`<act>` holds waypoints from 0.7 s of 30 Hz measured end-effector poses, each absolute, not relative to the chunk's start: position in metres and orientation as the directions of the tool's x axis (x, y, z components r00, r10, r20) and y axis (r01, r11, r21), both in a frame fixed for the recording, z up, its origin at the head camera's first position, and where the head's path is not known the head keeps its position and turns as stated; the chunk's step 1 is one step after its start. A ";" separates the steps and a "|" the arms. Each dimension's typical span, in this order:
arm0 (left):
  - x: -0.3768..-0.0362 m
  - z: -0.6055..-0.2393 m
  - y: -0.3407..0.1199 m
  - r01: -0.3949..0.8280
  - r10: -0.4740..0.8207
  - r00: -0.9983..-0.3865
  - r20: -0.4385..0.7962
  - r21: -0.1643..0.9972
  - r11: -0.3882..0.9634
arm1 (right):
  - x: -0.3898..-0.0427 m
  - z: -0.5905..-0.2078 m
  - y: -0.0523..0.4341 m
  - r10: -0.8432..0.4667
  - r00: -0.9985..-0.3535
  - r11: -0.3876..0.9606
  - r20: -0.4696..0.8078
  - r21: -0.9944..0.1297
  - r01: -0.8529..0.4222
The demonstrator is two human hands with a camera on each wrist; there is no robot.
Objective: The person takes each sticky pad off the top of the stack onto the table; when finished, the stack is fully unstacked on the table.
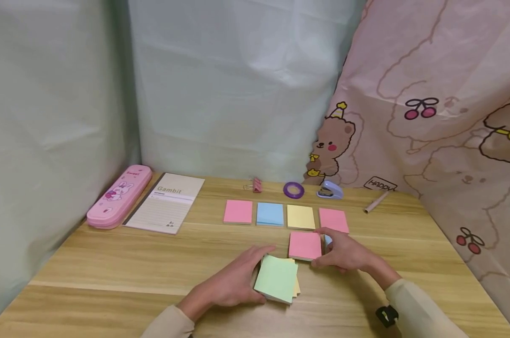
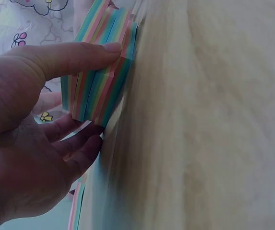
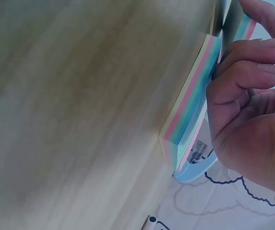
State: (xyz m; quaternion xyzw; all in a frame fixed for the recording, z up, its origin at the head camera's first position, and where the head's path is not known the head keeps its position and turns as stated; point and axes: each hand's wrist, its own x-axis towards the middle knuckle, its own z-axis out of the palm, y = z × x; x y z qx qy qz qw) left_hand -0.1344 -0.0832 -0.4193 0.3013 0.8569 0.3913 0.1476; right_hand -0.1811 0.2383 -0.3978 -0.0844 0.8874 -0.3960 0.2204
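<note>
My left hand [image 1: 234,279] grips a stack of sticky note pads [image 1: 276,279], green on top with yellow corners jutting out beneath; its striped edges [image 2: 91,91] show between thumb and fingers in the left wrist view. Just beyond, my right hand [image 1: 343,251] holds a pink sticky note pad [image 1: 305,246] by its right side, thumb at the near corner and index finger at the far one. A blue sticky note pad [image 1: 328,240] lies mostly hidden behind that hand. In the right wrist view, the fingers [image 3: 243,86] are curled beside a striped pad [image 3: 190,105].
Behind the hands lie pink [image 1: 238,211], blue [image 1: 269,214], yellow [image 1: 300,217] and pink [image 1: 333,220] pads in a row. Farther back are a binder clip [image 1: 257,185], purple tape roll [image 1: 293,190], stapler [image 1: 331,190] and pen [image 1: 376,203]. A notebook [image 1: 166,204] and pencil case [image 1: 119,197] lie left.
</note>
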 end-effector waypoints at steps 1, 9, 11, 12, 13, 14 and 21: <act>-0.134 -0.419 -0.084 0.401 0.635 -0.772 -0.021 0.760 0.512 | -0.181 -0.398 0.238 -0.324 -0.888 0.675 -0.327 -0.737 0.026; -0.133 -0.419 -0.085 0.418 0.653 -0.758 -0.013 0.759 0.500 | -0.182 -0.394 0.234 -0.331 -0.881 0.697 -0.338 -0.717 0.014; -0.134 -0.419 -0.085 0.417 0.652 -0.758 -0.011 0.760 0.498 | -0.182 -0.394 0.233 -0.330 -0.886 0.711 -0.326 -0.703 -0.006; -0.134 -0.419 -0.085 0.418 0.652 -0.758 -0.009 0.760 0.497 | -0.182 -0.394 0.232 -0.328 -0.890 0.722 -0.316 -0.692 -0.021; -0.134 -0.420 -0.085 0.417 0.651 -0.759 -0.009 0.761 0.497 | -0.182 -0.394 0.231 -0.328 -0.894 0.732 -0.305 -0.680 -0.037; -0.134 -0.420 -0.085 0.416 0.651 -0.759 -0.010 0.761 0.497 | -0.182 -0.394 0.230 -0.326 -0.899 0.744 -0.293 -0.667 -0.052; -0.134 -0.420 -0.085 0.408 0.650 -0.760 -0.012 0.769 0.491 | -0.182 -0.394 0.227 -0.310 -0.912 0.779 -0.267 -0.622 -0.083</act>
